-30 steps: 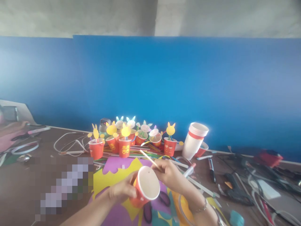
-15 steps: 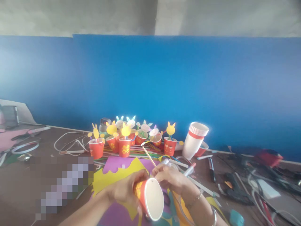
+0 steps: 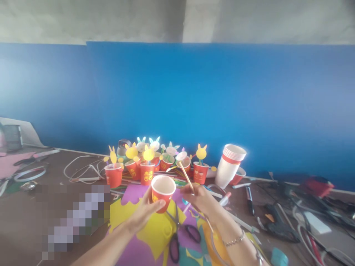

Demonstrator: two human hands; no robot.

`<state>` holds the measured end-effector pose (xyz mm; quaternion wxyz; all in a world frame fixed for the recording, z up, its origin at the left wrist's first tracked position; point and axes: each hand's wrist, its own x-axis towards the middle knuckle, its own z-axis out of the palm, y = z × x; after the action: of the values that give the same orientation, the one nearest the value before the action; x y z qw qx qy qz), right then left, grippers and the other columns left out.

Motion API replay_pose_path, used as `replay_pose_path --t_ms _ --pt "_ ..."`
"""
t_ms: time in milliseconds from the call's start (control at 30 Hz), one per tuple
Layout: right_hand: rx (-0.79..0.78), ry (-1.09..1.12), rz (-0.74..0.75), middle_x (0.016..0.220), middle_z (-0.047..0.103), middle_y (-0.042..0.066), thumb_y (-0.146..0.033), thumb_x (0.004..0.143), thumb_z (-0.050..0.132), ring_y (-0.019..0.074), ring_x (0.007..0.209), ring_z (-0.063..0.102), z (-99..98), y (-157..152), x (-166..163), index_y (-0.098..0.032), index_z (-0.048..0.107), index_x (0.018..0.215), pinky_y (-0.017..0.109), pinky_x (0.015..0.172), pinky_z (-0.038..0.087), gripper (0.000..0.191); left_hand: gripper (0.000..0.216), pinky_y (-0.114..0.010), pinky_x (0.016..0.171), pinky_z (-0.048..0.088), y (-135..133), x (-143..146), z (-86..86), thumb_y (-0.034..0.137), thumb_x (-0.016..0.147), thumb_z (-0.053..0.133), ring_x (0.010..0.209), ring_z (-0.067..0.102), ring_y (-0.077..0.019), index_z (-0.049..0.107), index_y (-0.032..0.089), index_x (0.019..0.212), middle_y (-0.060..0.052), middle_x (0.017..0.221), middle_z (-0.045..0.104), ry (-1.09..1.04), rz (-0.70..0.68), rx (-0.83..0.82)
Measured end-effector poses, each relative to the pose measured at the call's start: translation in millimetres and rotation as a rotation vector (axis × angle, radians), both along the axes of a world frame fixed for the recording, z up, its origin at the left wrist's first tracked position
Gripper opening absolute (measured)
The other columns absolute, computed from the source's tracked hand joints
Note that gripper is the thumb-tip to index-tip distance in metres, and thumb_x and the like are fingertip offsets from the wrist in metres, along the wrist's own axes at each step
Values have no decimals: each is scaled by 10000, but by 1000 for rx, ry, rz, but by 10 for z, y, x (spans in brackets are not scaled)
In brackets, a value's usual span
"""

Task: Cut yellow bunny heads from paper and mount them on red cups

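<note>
My left hand (image 3: 146, 207) is wrapped round a red paper cup (image 3: 162, 195) with a white inside, held nearly upright above the sheets. In my right hand (image 3: 198, 195), just right of the cup, is a thin pale stick (image 3: 186, 174) pointing up and away; its tip is apart from the cup. Below the hands lie scissors (image 3: 177, 231) with dark handles, their blades partly spread, on yellow paper (image 3: 155, 234) and purple paper (image 3: 135, 249). Behind the cup stand several red cups with paper animal figures, among them one with a yellow round head (image 3: 149, 153).
A stack of white paper cups (image 3: 229, 168) leans at the back right. A marker (image 3: 249, 199), a glue gun (image 3: 280, 223) and tangled cables lie on the right. A white cable (image 3: 83, 170) is at the left. A blue panel (image 3: 177, 96) borders the table's back.
My left hand has moved up and left and turned the cup from tipped toward me to nearly upright. My right hand has come away from the rim with the stick. The scissors now show.
</note>
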<state>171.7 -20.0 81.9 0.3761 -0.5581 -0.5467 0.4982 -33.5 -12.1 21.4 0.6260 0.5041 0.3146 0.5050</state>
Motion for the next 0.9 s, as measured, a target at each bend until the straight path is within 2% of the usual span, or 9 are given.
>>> replay_pose_path --t_ms 100,200,333,500,733,800,900 --pt "54 -51 11 509 487 -51 -267 693 621 70 412 344 22 -71 -119 -163 631 676 211 397 267 106 679 -394 978 403 5 31 3 424 674 761 1157 531 -302 524 203 1270 -117 1130 662 -3 58 -5" --pt "194 -75 36 551 498 -35 -272 737 580 92 486 376 41 -142 -231 -164 630 662 223 465 312 141 668 -396 972 409 -5 58 30 434 662 767 1137 544 -303 543 194 1244 -116 1085 685 26 48 2" --pt "287 -136 -3 521 409 -44 -294 764 556 107 515 342 44 -183 -293 -169 604 622 232 473 272 195 714 -381 944 428 -12 87 68 434 643 781 1106 558 -300 515 199 1263 -113 1099 675 50 27 26" --pt "183 -11 32 548 461 -30 -344 718 617 111 534 377 -31 -127 -280 -160 597 620 234 493 287 209 831 -375 914 448 21 112 54 418 594 816 1074 571 -300 444 210 1307 -116 1158 634 59 53 61" --pt "-72 265 1 485 369 -80 -315 652 640 58 435 241 -150 -82 -296 -178 514 607 233 433 137 192 859 -349 880 457 -1 135 31 440 580 820 1033 569 -278 427 223 1311 -96 1102 633 99 76 134" --pt "-85 281 -7 484 351 -83 -286 650 604 54 435 226 -147 -93 -314 -180 492 588 231 432 133 166 857 -347 869 462 -13 140 38 455 580 816 1018 572 -275 428 224 1309 -93 1086 635 104 70 129" --pt "7 210 -34 495 349 -75 -254 645 552 62 459 255 -107 -113 -335 -181 476 583 222 438 174 122 825 -351 873 463 -12 146 36 461 591 806 1018 576 -274 442 226 1293 -94 1090 640 98 56 122"
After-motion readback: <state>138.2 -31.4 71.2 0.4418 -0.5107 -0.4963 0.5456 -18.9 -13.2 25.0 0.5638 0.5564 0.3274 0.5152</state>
